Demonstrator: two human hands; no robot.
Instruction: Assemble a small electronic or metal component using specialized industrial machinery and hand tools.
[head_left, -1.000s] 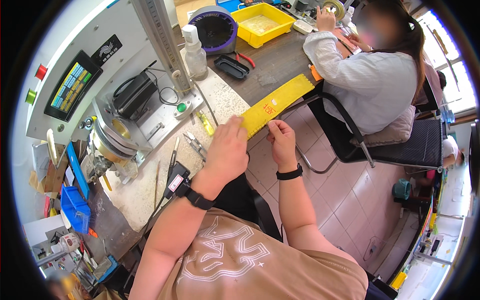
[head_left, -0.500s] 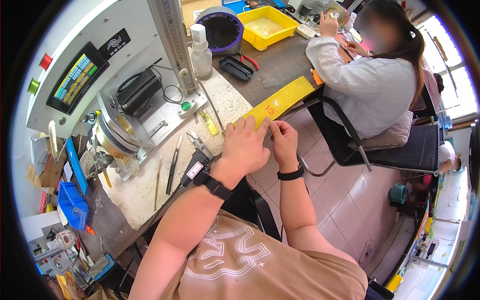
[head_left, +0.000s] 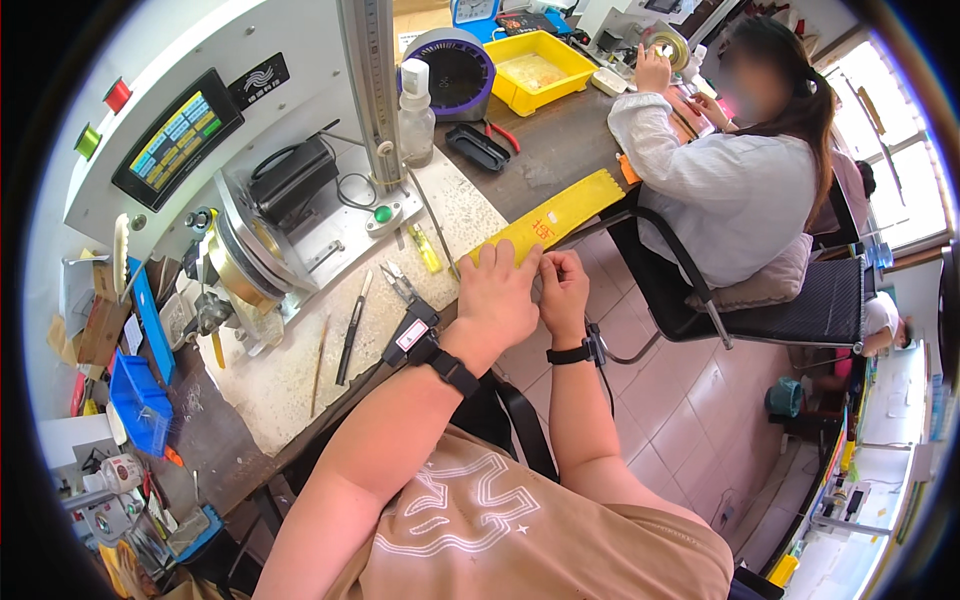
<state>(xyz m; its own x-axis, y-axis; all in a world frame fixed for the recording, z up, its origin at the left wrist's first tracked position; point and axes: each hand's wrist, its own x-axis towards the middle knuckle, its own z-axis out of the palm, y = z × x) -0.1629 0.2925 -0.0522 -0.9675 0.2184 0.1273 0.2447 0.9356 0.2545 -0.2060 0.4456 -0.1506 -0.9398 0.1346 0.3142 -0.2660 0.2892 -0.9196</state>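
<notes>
My left hand (head_left: 497, 300) lies palm down with its fingers stretched out over the near end of a long yellow strip (head_left: 575, 208). The strip is flat, bears red handwriting and lies along the bench edge. Close beside it, my right hand (head_left: 563, 290) is closed in a pinch at the strip's edge; whatever its fingertips hold is hidden. Left of my left hand rests a caliper (head_left: 410, 325) with metal jaws and a dark body. A pen-like black tool (head_left: 352, 335) and a yellow-green clear tube (head_left: 424, 248) lie on the pale board nearby.
A machine with a lit screen (head_left: 178, 137) and a round wheel (head_left: 245, 265) stands at left. Behind are a spray bottle (head_left: 416, 120), black tray (head_left: 478, 148), red-handled pliers (head_left: 503, 135) and yellow tub (head_left: 540, 75). A co-worker (head_left: 730, 170) sits at right on a black chair (head_left: 780, 300).
The view has shifted slightly, so the bench and machine sit a little further right and lower. Both hands stay at the strip's near end, in nearly the same pose.
</notes>
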